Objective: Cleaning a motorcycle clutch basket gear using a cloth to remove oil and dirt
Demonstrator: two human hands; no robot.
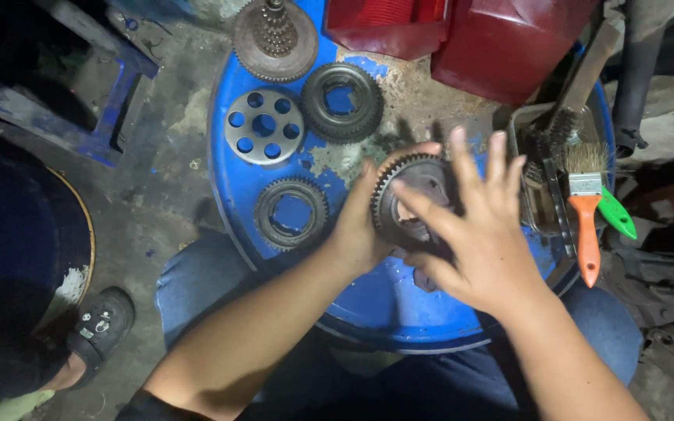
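Dull greasy metal gear (411,204)

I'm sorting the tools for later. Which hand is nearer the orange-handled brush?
Right. The right hand is just left of the orange-handled brush, on the toothed gear; the left hand holds the gear's far side, farther away.
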